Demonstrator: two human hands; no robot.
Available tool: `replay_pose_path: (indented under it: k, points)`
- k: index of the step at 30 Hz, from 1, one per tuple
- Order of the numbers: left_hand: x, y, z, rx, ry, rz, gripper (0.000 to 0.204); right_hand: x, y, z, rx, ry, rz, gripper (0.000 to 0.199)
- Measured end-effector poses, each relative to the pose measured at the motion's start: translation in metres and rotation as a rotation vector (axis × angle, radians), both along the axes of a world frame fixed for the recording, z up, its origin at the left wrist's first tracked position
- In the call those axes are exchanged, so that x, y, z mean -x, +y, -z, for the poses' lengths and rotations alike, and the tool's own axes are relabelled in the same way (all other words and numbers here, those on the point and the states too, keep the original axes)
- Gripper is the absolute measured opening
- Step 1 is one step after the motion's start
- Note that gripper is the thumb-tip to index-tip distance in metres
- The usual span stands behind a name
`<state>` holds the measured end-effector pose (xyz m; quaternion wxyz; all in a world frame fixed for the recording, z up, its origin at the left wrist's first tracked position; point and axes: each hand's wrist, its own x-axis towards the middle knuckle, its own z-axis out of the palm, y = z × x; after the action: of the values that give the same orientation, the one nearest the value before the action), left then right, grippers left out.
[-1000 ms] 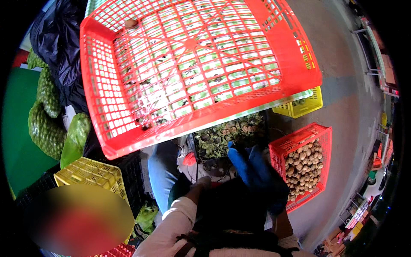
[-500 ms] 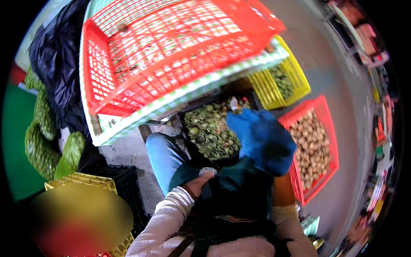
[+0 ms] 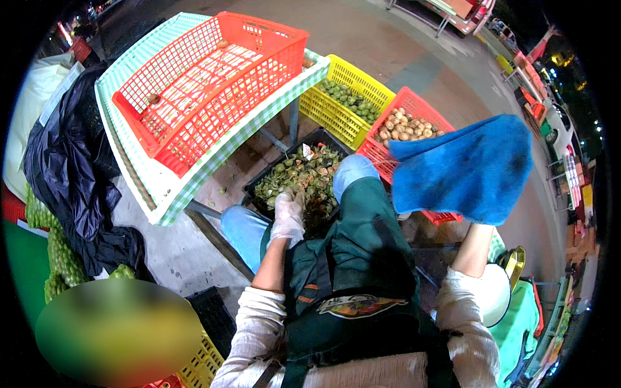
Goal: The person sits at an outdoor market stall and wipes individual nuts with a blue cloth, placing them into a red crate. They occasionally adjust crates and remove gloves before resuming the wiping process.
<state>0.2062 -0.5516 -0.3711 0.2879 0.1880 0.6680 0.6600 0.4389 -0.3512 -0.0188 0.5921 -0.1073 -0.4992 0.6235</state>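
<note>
My left hand (image 3: pixel 289 210), in a thin clear glove, is over the near left part of a black crate (image 3: pixel 249 189) between my knees. Its fingers are drawn together; whatever they hold is too small to make out. Green and brown peels or husks (image 3: pixel 314 169) fill the crate. A blue cloth (image 3: pixel 462 171) covers my right hand and hangs spread out to the left, held up over the right side. The right fingers are hidden beneath it; only the wrist shows.
A red crate (image 3: pixel 194 126) with a few small brown pieces stands on a table with a green checked cover (image 3: pixel 249 126). Beyond my knees are a yellow crate (image 3: pixel 362 64) of green round fruits and a pinkish-red crate (image 3: pixel 377 150) of tan round ones. Black plastic sheeting (image 3: pixel 71 155) lies left.
My right hand and the blue cloth have moved right, away from the black crate, and the cloth has spread. My left hand has reached forward from my lap to the peels. The view has shifted.
</note>
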Motion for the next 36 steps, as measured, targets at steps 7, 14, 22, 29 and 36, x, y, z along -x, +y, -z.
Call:
replay_pose_path:
  k: [7, 14, 22, 29, 36]
  points:
    - [0.019, -0.01, -0.05, -0.124, 0.135, -0.187, 0.036, -0.017, 0.035, -0.022, 0.006, 0.163, 0.081, 0.045]
    - [0.007, 0.017, -0.08, -0.182, 0.144, -0.143, 0.041, -0.034, 0.099, -0.008, 0.062, 0.096, 0.198, 0.048]
    - [-0.004, 0.188, -0.153, -0.121, 0.952, 0.325, 0.035, -0.026, 0.145, 0.072, 0.101, 0.029, 0.21, 0.047]
    - [-0.033, 0.363, -0.09, 0.554, 1.361, 0.928, 0.034, 0.032, 0.106, 0.04, 0.27, -0.055, 0.045, 0.047]
    - [-0.063, 0.409, -0.072, 0.821, 0.766, 0.579, 0.028, 0.033, 0.132, 0.052, 0.329, -0.086, 0.351, 0.047]
